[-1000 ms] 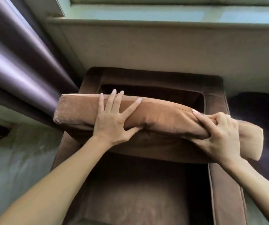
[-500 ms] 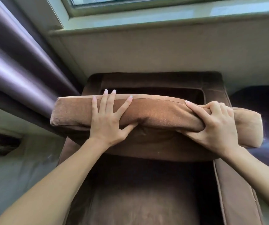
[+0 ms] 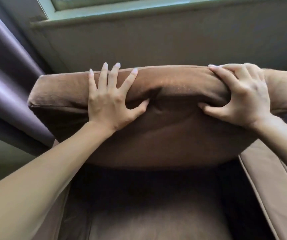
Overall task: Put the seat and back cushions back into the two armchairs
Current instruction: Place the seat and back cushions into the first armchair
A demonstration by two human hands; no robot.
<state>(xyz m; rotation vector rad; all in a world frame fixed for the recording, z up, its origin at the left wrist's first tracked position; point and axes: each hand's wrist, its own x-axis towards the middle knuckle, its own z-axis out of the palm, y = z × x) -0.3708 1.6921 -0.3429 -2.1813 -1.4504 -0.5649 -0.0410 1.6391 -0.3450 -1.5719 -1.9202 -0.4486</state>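
Note:
A brown velvet cushion (image 3: 170, 135) stands on edge across the brown armchair (image 3: 267, 179), its top edge level with the wall behind and hiding the chair's back. My left hand (image 3: 111, 104) grips its top edge left of centre, fingers spread over the top and thumb dug into the front face. My right hand (image 3: 239, 99) grips the top edge near the right end, fingers curled over and thumb pressing underneath. Below the cushion lies the dark seat area (image 3: 148, 213) of the chair.
A purple-grey curtain (image 3: 5, 80) hangs close on the left, touching the cushion's left end. A beige wall (image 3: 156, 44) and window sill (image 3: 139, 14) run right behind the chair. The chair's right armrest runs down the right side.
The cushion has moved back and up against the chair's back, now covering the back opening seen earlier. Both hands kept their grip and the view moved closer.

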